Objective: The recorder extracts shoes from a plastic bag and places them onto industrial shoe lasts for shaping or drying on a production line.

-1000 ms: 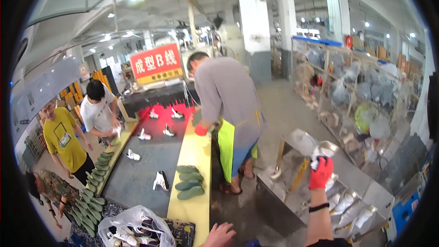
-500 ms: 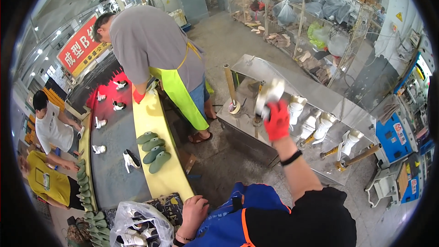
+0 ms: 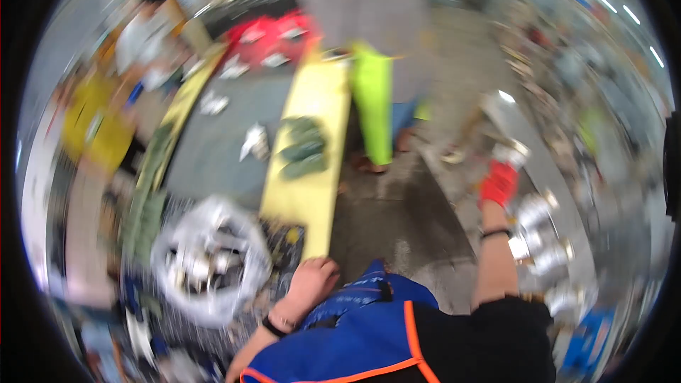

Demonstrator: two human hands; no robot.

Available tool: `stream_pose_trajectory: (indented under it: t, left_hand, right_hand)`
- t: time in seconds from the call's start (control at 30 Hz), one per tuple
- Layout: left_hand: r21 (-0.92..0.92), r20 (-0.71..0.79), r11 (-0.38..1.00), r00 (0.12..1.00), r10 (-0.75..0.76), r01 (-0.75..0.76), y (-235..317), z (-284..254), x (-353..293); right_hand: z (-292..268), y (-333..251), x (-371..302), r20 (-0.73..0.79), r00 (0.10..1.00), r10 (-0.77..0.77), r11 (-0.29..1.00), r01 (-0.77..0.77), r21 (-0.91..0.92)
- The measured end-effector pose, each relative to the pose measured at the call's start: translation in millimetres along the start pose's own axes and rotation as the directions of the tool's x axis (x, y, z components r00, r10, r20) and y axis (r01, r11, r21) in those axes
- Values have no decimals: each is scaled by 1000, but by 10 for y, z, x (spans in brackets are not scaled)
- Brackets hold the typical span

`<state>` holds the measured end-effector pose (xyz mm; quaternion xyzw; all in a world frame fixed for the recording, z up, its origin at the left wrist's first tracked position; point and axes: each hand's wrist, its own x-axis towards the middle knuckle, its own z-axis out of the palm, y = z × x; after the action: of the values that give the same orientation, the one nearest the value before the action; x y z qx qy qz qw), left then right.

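Note:
My right hand [image 3: 500, 184], in a red glove, is closed around a white shoe [image 3: 512, 153] over the metal bench [image 3: 500, 112] on the right. Blur hides whether the shoe touches a post there. Several more white shoes [image 3: 545, 252] stand along the bench beside my right forearm. My left hand [image 3: 313, 282] is bare, its fingers curled in, by the near end of the yellow ledge [image 3: 306, 206] and in front of my blue apron [image 3: 355, 312]. Nothing shows in it, though its fingertips are partly hidden.
Green shoe lasts [image 3: 303, 147] lie on the ledge. Left of it, a dark conveyor [image 3: 230, 128] carries white shoes under a red glow. A clear plastic bag [image 3: 213, 262] of shoes stands near me. A person in a yellow-green apron [image 3: 372, 99] stands ahead; two people are at far left.
The view has swung toward the right and blurred. My gloved right hand, still on the white shoe, now reaches farther right over the bench. My left hand remains near the ledge's end.

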<state>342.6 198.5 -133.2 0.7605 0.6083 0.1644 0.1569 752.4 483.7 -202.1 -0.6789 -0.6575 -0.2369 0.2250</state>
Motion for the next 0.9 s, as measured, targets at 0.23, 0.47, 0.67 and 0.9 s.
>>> stream_pose_trajectory:
  t: [0.23,0.47,0.67,0.9]
  left_hand:
    - [-56,-551,944,779,-300,325,-231,-200,-680]
    - [391,-428,314,473,-771,865,-904,-254,-1993]
    - [282,-306,555,621,-721,783,-951,-84,-2378]
    - [219,-116,600,631,-767,769,-718,-232,-2587]
  right_hand:
    - [-339,-1524,-791,181,941,-285,855,164,492]
    - [-1818,-3750,-931,-373,440,-817,-194,400,896]
    - [-1927,-4632,-1650,-303,-251,-919,-391,657,645]
    - [-1730,-4196,-1986,-104,-383,-918,-353,667,656]
